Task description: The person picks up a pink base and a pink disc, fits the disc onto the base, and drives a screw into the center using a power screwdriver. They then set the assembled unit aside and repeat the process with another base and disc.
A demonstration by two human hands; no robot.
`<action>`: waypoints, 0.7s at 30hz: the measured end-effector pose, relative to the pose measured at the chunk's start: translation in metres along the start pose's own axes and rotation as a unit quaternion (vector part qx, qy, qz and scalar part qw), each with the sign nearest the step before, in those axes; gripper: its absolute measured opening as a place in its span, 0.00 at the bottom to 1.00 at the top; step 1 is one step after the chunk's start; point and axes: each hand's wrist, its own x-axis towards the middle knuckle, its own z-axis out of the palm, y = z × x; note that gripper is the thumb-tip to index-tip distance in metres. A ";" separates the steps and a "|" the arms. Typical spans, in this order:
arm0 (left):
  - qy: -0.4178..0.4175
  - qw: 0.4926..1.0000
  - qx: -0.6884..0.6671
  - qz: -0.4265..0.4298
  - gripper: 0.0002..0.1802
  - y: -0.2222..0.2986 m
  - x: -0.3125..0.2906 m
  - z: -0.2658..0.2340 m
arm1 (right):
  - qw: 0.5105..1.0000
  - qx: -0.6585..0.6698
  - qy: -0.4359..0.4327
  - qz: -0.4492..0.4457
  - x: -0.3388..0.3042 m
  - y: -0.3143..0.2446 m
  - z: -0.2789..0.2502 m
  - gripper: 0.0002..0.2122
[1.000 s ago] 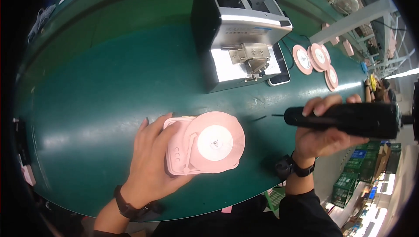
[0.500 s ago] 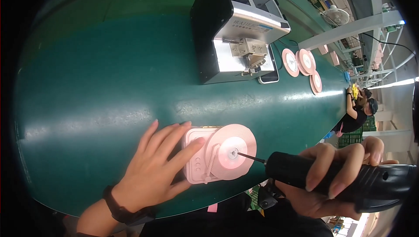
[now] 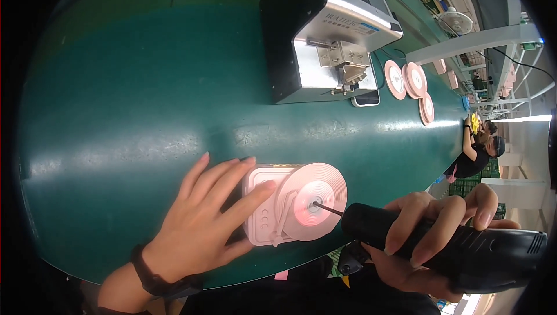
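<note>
A small pink record-player-shaped device [image 3: 266,231] lies flat on the green table, with a round grooved disc [image 3: 328,190] and a tonearm on top. My left hand [image 3: 200,222] spans its left end: thumb at the near corner, index finger pressed on top, middle finger at the far edge, the others spread off it. Wrapped in my right hand [image 3: 423,234] is a black electric screwdriver [image 3: 371,222], tilted, its thin bit reaching the hub at the disc's centre. Whether a screw sits under the tip is too small to tell.
A silver and black bench machine [image 3: 331,42] stands beyond the device, with a phone [image 3: 366,99] at its base. Several pink discs [image 3: 415,80] lie to its right. Farther right, a person in black [image 3: 478,155] sits along the green table [image 3: 127,112].
My right hand has brought the screwdriver body left and closer to the disc, tipping it more steeply. My left hand keeps its place on the device. The whole view has shifted slightly.
</note>
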 end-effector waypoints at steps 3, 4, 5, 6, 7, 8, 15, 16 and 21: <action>0.001 1.000 -0.003 0.001 0.50 -0.001 0.002 0.002 | 0.999 -0.023 -0.038 0.016 0.002 -0.003 -0.003 0.40; 0.003 1.000 -0.002 0.001 0.50 -0.003 0.001 0.002 | 0.994 -0.036 -0.086 0.048 0.003 -0.005 -0.006 0.38; 0.002 1.000 -0.002 0.003 0.50 -0.002 0.001 0.002 | 0.995 -0.038 -0.085 0.046 0.008 -0.011 -0.013 0.38; 0.003 1.000 -0.002 0.002 0.50 -0.001 0.001 0.001 | 0.981 -0.010 -0.155 0.113 0.015 -0.018 -0.022 0.36; 0.005 1.000 -0.004 0.005 0.51 -0.001 0.003 0.001 | 0.958 0.013 -0.225 0.179 0.020 -0.022 -0.027 0.34; 0.005 1.000 -0.005 0.009 0.51 0.000 0.005 0.002 | 0.958 0.010 -0.226 0.177 0.020 -0.023 -0.027 0.34; 0.008 1.000 -0.006 0.011 0.51 -0.002 0.005 0.002 | 0.977 -0.037 -0.171 0.117 0.013 -0.016 -0.021 0.36; 0.008 1.000 -0.007 0.010 0.51 -0.002 0.004 0.002 | 0.980 -0.083 -0.157 0.091 0.012 -0.016 -0.020 0.35; 0.003 1.000 -0.007 0.002 0.51 -0.003 0.002 0.002 | 0.990 -0.078 -0.074 0.095 0.005 -0.012 -0.008 0.34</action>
